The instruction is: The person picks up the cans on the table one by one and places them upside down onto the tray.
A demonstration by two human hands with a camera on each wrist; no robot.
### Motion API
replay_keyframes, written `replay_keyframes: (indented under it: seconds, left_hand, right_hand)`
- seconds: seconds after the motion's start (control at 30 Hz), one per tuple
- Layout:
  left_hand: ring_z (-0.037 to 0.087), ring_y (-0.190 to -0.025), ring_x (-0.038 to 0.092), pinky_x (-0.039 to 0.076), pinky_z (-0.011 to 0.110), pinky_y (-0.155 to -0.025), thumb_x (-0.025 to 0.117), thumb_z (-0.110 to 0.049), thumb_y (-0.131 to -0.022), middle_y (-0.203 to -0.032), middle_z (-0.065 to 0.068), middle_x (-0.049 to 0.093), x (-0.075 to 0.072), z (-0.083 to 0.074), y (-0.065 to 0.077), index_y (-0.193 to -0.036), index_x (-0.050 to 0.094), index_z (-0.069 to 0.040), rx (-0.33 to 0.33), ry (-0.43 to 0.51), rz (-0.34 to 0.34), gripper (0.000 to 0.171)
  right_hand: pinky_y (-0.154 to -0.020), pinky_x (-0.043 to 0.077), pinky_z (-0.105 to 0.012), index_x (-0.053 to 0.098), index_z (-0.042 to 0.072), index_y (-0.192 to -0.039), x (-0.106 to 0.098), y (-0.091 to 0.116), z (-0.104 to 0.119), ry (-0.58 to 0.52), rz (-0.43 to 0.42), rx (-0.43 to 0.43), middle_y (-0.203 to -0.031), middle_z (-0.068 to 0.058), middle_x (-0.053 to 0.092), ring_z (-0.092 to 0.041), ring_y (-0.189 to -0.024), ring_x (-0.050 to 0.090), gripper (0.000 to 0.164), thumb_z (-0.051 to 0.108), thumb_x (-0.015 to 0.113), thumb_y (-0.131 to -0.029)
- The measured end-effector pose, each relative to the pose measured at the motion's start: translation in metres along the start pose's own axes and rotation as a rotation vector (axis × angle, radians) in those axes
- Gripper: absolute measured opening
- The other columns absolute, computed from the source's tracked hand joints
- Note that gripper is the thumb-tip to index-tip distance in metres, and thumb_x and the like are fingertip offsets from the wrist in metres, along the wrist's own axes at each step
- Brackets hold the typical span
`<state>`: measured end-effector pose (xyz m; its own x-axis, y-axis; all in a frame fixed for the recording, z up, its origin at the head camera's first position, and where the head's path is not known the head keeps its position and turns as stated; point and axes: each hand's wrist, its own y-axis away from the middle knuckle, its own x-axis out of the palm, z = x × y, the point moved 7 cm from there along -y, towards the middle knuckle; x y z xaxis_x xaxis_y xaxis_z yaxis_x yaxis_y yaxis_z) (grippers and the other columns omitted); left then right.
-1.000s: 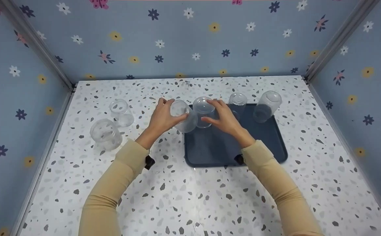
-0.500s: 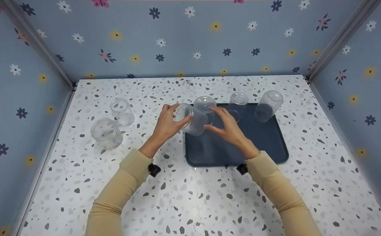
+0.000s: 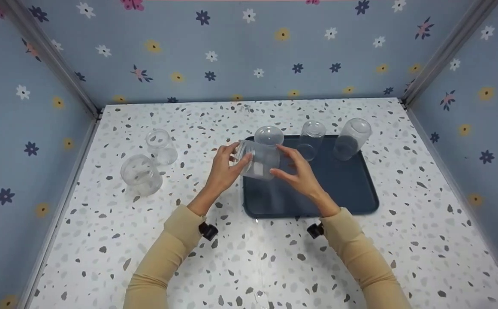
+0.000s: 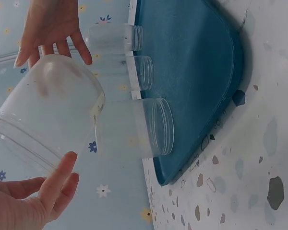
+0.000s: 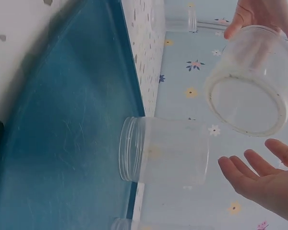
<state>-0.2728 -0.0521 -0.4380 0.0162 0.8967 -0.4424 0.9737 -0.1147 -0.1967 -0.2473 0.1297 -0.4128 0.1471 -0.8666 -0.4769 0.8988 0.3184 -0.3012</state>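
I've got the left hand (image 3: 225, 169) gripping a clear jar (image 3: 261, 161) at its threaded neck, thumb on the near side. Jar is tipped on its side, off the tray (image 3: 317, 191) — base aimed at the right hand. Right hand (image 3: 301, 174) is spread, fingers bent slightly around the base end, just beside it; right wrist view shows a gap, but I can't rule out contact on the far side.

Beyond the held jar, partly hidden by it: a wide inverted jar (image 3: 269, 134), mouth down on the tray. Past the right hand's fingertips I see a narrow inverted jar (image 3: 312, 136) and, further right of that hand, a taller inverted jar (image 3: 353, 138) — same row along the tray's far edge.

Left of the left hand, well apart: a wide upright jar (image 3: 141, 175) and a small upright jar (image 3: 161, 146) behind it, both on the speckled surface (image 3: 249, 262).
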Motion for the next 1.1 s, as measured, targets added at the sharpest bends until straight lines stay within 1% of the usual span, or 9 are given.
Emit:
replay_keyframes:
  seconds: [0.13, 0.3, 0.43, 0.6, 0.7, 0.8, 0.87, 0.93, 1.1]
  left_hand:
    - [0.023, -0.085, 0.051, 0.044, 0.033, -0.071, 0.054, -0.035, -0.085, -0.103, 0.014, 0.047, 0.003, 0.002, 0.004, -0.127, 0.046, -0.001, 0.02, 0.048, -0.026, 0.055]
    - [0.023, -0.089, 0.054, 0.046, 0.032, -0.074, 0.053, -0.034, -0.085, -0.104, 0.013, 0.048, 0.007, 0.005, 0.007, -0.126, 0.047, 0.0, 0.053, 0.11, -0.036, 0.054]
    - [0.024, -0.092, 0.054, 0.045, 0.032, -0.078, 0.051, -0.031, -0.086, -0.105, 0.012, 0.049, 0.012, 0.008, 0.01, -0.125, 0.047, 0.0, 0.064, 0.175, -0.035, 0.051]
    - [0.028, -0.092, 0.054, 0.042, 0.036, -0.084, 0.05, -0.022, -0.088, -0.104, 0.015, 0.048, 0.017, 0.009, 0.015, -0.125, 0.046, 0.002, 0.077, 0.256, -0.025, 0.044]
    - [0.029, -0.091, 0.054, 0.042, 0.038, -0.082, 0.048, -0.016, -0.088, -0.103, 0.016, 0.047, 0.018, 0.007, 0.018, -0.125, 0.045, 0.005, 0.084, 0.289, -0.019, 0.042]
    - [0.03, -0.092, 0.054, 0.043, 0.035, -0.081, 0.045, -0.012, -0.088, -0.103, 0.018, 0.047, 0.014, -0.007, 0.024, -0.124, 0.044, 0.008, 0.097, 0.315, -0.012, 0.042]
    - [0.031, -0.092, 0.054, 0.044, 0.032, -0.077, 0.044, -0.01, -0.088, -0.103, 0.02, 0.047, 0.012, -0.015, 0.028, -0.124, 0.043, 0.01, 0.1, 0.33, -0.003, 0.042]
    - [0.03, -0.093, 0.054, 0.046, 0.027, -0.072, 0.043, -0.011, -0.088, -0.104, 0.019, 0.046, 0.01, -0.021, 0.032, -0.124, 0.042, 0.01, 0.093, 0.346, 0.009, 0.043]
    - [0.027, -0.096, 0.051, 0.046, 0.023, -0.063, 0.044, -0.01, -0.088, -0.11, 0.019, 0.044, 0.013, -0.017, 0.035, -0.127, 0.039, 0.01, 0.058, 0.414, 0.046, 0.044]
  right_hand:
    - [-0.085, 0.042, -0.045, 0.036, -0.006, -0.131, 0.004, 0.003, -0.009, -0.102, -0.001, 0.046, -0.126, -0.022, 0.041, -0.034, -0.112, 0.044, 0.061, 0.008, 0.065, -0.08]
    - [-0.085, 0.041, -0.048, 0.03, -0.008, -0.133, 0.008, 0.006, -0.017, -0.239, -0.004, 0.054, -0.128, -0.025, 0.038, -0.037, -0.11, 0.044, 0.064, 0.0, 0.064, -0.079]
    - [-0.083, 0.042, -0.049, 0.028, -0.008, -0.134, 0.01, 0.008, -0.019, -0.314, 0.001, 0.054, -0.129, -0.026, 0.037, -0.04, -0.11, 0.043, 0.064, -0.001, 0.062, -0.081]
    - [-0.088, 0.038, -0.048, 0.027, -0.007, -0.135, 0.01, 0.01, -0.024, -0.406, 0.0, 0.073, -0.13, -0.027, 0.035, -0.04, -0.114, 0.039, 0.06, -0.002, 0.057, -0.084]
    - [-0.088, 0.039, -0.042, 0.026, -0.004, -0.136, 0.012, 0.012, -0.032, -0.457, 0.007, 0.101, -0.13, -0.024, 0.036, -0.036, -0.114, 0.041, 0.059, -0.005, 0.054, -0.085]
    - [-0.081, 0.044, -0.036, 0.026, 0.0, -0.138, 0.015, 0.014, -0.039, -0.5, 0.014, 0.126, -0.129, -0.02, 0.039, -0.03, -0.111, 0.046, 0.059, -0.007, 0.052, -0.085]
    - [-0.08, 0.044, -0.034, 0.026, 0.0, -0.138, 0.016, 0.015, -0.042, -0.517, 0.014, 0.117, -0.128, -0.018, 0.04, -0.029, -0.109, 0.047, 0.06, -0.005, 0.054, -0.085]
    - [-0.081, 0.044, -0.036, 0.027, 0.001, -0.137, 0.016, 0.015, -0.043, -0.534, 0.009, 0.1, -0.126, -0.018, 0.041, -0.028, -0.109, 0.047, 0.061, -0.001, 0.057, -0.084]
    - [-0.087, 0.039, -0.043, 0.031, 0.0, -0.135, 0.015, 0.017, -0.042, -0.547, -0.024, 0.04, -0.124, -0.018, 0.043, -0.029, -0.108, 0.047, 0.063, 0.004, 0.063, -0.081]
